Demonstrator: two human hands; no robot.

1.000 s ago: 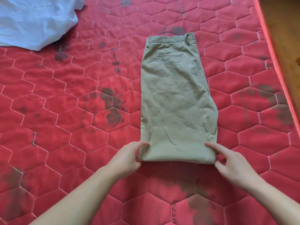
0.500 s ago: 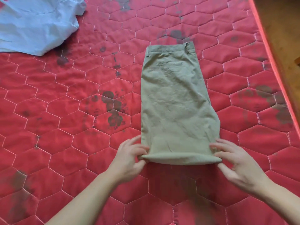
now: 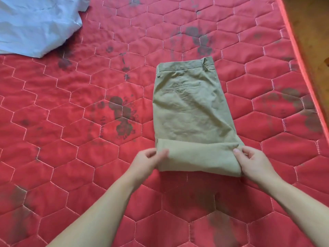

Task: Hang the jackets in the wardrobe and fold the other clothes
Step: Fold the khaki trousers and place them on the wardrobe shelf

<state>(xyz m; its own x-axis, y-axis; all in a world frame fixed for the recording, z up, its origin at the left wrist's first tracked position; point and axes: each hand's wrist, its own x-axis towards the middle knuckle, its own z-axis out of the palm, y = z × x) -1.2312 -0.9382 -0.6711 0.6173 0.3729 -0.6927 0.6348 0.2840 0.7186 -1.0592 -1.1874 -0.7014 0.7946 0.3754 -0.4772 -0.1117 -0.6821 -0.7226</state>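
Since a second ago, khaki trousers (image 3: 188, 111) (at 12 o'clock on the red quilt (image 3: 71, 157)) gain a rolled near hem. Left hand (image 3: 147, 162) and right hand (image 3: 254, 162) pinch its corners; roll evenly, edges aligned.

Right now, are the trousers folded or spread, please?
Folded: the trousers lie compact, near end turned over, both hands gripping it.

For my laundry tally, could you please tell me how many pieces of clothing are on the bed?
2. The khaki trousers lie mid-bed, held at their near fold; a pale blue garment sits crumpled at the far left corner, cut off by the frame, so more may be hidden.
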